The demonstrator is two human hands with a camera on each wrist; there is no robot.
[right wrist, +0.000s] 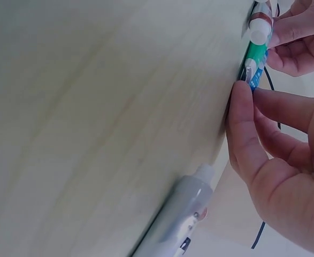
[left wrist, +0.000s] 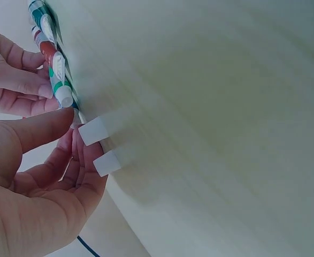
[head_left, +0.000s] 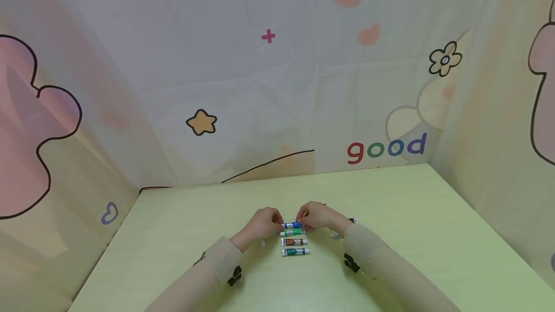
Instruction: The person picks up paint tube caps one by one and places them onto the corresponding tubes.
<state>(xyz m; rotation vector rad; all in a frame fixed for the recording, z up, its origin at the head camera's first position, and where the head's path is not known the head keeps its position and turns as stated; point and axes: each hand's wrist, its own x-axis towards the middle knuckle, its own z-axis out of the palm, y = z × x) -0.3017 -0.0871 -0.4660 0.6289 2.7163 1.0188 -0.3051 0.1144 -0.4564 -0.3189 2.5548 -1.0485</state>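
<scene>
A blue paint tube [head_left: 292, 225] lies crosswise between my two hands, at the far end of a column of small tubes. My left hand [head_left: 263, 223] pinches its left end with thumb and fingertips. At the other end, the thumb and forefinger of my right hand [head_left: 318, 214] pinch the tube; the right wrist view shows its blue side [right wrist: 256, 80]. Just nearer lies a light green tube [head_left: 291, 232], then a brown tube [head_left: 294, 242] and a dark green tube [head_left: 296, 252]. My fingers partly hide the blue tube.
Two small white blocks [left wrist: 94, 131] appear beside my left hand in the left wrist view. A silver-grey tube [right wrist: 175, 219] lies near my right wrist, and a dark-ended tube [head_left: 353, 220] shows behind the right forearm. A printed cloth [head_left: 243, 85] hangs behind the table [head_left: 182, 225].
</scene>
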